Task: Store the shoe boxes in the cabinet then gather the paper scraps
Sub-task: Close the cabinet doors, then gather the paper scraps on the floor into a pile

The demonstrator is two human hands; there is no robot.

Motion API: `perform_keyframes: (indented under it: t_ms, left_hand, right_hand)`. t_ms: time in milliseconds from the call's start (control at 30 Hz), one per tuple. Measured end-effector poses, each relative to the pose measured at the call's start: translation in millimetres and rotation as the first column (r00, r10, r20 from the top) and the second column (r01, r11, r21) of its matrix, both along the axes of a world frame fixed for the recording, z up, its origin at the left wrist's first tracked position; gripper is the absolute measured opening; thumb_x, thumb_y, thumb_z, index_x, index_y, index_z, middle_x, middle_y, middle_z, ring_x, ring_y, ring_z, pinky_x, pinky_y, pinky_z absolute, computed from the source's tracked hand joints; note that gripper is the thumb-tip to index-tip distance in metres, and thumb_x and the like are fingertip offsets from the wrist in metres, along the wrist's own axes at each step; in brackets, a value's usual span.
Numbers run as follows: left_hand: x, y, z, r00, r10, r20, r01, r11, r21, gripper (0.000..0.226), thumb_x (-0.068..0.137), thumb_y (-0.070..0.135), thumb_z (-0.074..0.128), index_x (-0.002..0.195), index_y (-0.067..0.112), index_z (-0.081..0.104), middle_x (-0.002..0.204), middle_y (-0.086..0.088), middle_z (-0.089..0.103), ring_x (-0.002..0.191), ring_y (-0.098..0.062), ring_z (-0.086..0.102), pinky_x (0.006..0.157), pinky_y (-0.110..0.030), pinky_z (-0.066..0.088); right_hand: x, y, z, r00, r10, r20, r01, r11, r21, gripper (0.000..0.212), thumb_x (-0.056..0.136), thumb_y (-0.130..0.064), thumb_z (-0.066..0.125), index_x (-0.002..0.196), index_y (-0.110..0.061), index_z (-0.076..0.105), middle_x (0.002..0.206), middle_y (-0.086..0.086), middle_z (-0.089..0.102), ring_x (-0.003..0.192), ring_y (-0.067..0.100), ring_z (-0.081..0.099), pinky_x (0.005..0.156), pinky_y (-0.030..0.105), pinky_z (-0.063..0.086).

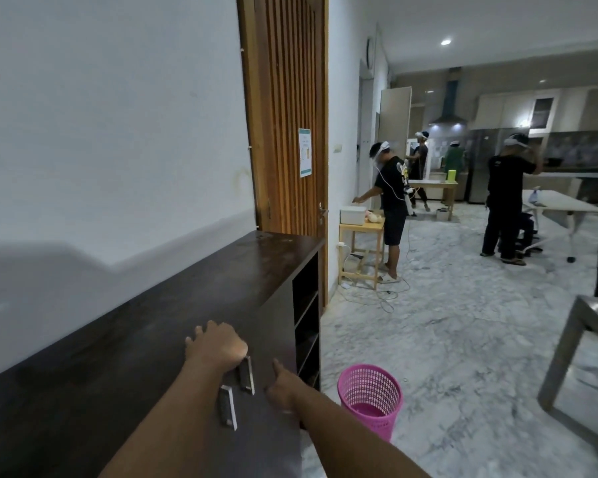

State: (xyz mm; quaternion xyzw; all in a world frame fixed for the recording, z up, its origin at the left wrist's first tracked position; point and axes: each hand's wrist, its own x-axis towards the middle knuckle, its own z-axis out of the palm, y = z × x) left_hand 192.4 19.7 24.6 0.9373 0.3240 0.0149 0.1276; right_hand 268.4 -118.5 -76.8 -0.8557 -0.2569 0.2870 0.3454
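Observation:
A long dark brown cabinet [173, 305] runs along the white wall on the left. Its doors look closed, with two metal handles [246, 374] side by side on the front. My left hand [218, 346] lies over the cabinet's top edge with fingers apart, its heel at the upper end of the right handle. My right hand [282, 388] rests flat against the door front just right of the handles, thumb pointing up. Neither hand holds anything. The cabinet's right end has open shelves [306, 326]. No shoe box or paper scrap shows.
A pink plastic basket [370, 398] stands on the marble floor beside the cabinet's right end. A grey table [580, 343] is at the right. A wooden door [283, 132] lies behind the cabinet. Several people [390, 201] stand farther back among small tables and floor cables.

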Motion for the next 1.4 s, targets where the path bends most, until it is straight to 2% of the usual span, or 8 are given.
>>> perform_keyframes:
  t_ms: [167, 333, 433, 800, 1067, 1200, 1300, 1400]
  left_hand:
    - [41.5, -65.5, -29.0, 0.958, -0.257, 0.129, 0.235, 0.958, 0.163, 0.047, 0.093, 0.024, 0.04, 0.136, 0.019, 0.058, 0.142, -0.003, 0.054, 0.14, -0.025, 0.041, 0.12, -0.053, 0.022]
    - [95.6, -150.0, -89.3, 0.928, -0.37, -0.029, 0.371, 0.927, 0.05, 0.036, 0.097, 0.028, 0.038, 0.125, 0.027, 0.06, 0.133, -0.001, 0.057, 0.138, -0.027, 0.041, 0.119, -0.06, 0.022]
    - [132.5, -189.6, -134.8, 0.899, -0.416, -0.139, 0.418, 0.908, -0.016, 0.045, 0.1, 0.031, 0.039, 0.144, 0.024, 0.048, 0.148, -0.002, 0.046, 0.144, -0.027, 0.033, 0.121, -0.055, 0.021]
    - [215.1, -270.7, -336.7, 0.798, -0.396, -0.454, 0.281, 0.911, -0.301, 0.058, 0.087, 0.043, 0.046, 0.14, 0.021, 0.048, 0.131, -0.013, 0.059, 0.121, -0.033, 0.057, 0.094, -0.044, 0.053]
    - [179.1, -250.0, -641.3, 0.734, -0.319, -0.599, 0.055, 0.908, -0.415, 0.078, 0.084, 0.057, 0.053, 0.154, 0.031, 0.029, 0.152, 0.003, 0.044, 0.141, -0.022, 0.039, 0.108, -0.039, 0.043]
    - [139.5, -227.1, -861.2, 0.665, -0.296, -0.686, 0.032, 0.929, -0.369, 0.113, 0.075, 0.071, 0.059, 0.16, 0.032, -0.005, 0.169, -0.004, 0.002, 0.154, -0.033, 0.009, 0.115, -0.045, 0.035]
    - [113.8, -217.9, -1001.3, 0.701, -0.3, -0.646, 0.157, 0.95, -0.271, 0.142, 0.054, 0.096, 0.051, 0.158, 0.027, -0.016, 0.168, -0.011, -0.017, 0.154, -0.043, -0.002, 0.115, -0.062, 0.026]
    - [119.1, -214.5, -1090.4, 0.761, -0.409, -0.504, 0.34, 0.913, -0.227, 0.131, 0.06, 0.099, 0.042, 0.161, 0.023, 0.003, 0.169, -0.016, -0.004, 0.154, -0.044, 0.001, 0.115, -0.071, 0.017]
  right_hand:
    - [58.6, -57.3, -19.6, 0.996, -0.038, 0.082, 0.046, 0.994, -0.097, 0.088, 0.089, -0.042, 0.057, 0.162, -0.018, 0.015, 0.159, 0.015, 0.041, 0.142, 0.036, 0.044, 0.116, 0.041, 0.039]
    - [114.9, -144.3, -39.7, 0.987, -0.108, 0.119, 0.128, 0.975, -0.179, 0.081, 0.099, -0.04, 0.056, 0.161, -0.008, 0.015, 0.161, 0.021, 0.033, 0.147, 0.038, 0.036, 0.118, 0.041, 0.035]
    - [156.2, -199.6, -64.9, 0.978, -0.169, 0.119, 0.193, 0.952, -0.236, 0.085, 0.101, -0.045, 0.055, 0.163, -0.009, 0.009, 0.165, 0.02, 0.026, 0.151, 0.038, 0.03, 0.122, 0.043, 0.029]
    - [240.5, -335.5, -240.6, 0.926, -0.366, -0.092, 0.31, 0.877, -0.367, 0.079, 0.094, -0.056, 0.052, 0.158, -0.017, 0.026, 0.154, 0.023, 0.04, 0.141, 0.041, 0.041, 0.115, 0.051, 0.037]
    - [240.7, -355.3, -525.5, 0.868, -0.459, -0.188, 0.331, 0.818, -0.47, 0.075, 0.095, -0.06, 0.055, 0.157, -0.027, 0.028, 0.151, 0.014, 0.041, 0.139, 0.035, 0.043, 0.111, 0.045, 0.042]
    - [228.4, -349.4, -733.7, 0.881, -0.436, -0.184, 0.303, 0.819, -0.488, 0.095, 0.084, -0.07, 0.063, 0.16, -0.031, 0.019, 0.159, 0.008, 0.033, 0.147, 0.029, 0.031, 0.113, 0.047, 0.042]
    - [209.6, -342.1, -873.2, 0.905, -0.412, -0.101, 0.314, 0.81, -0.495, 0.12, 0.072, -0.082, 0.064, 0.161, -0.036, -0.002, 0.169, 0.009, 0.009, 0.157, 0.029, 0.006, 0.122, 0.051, 0.029]
    - [202.8, -331.3, -965.0, 0.928, -0.362, 0.084, 0.355, 0.799, -0.485, 0.13, 0.069, -0.092, 0.054, 0.16, -0.032, -0.018, 0.17, 0.009, -0.018, 0.157, 0.032, -0.015, 0.124, 0.056, 0.004]
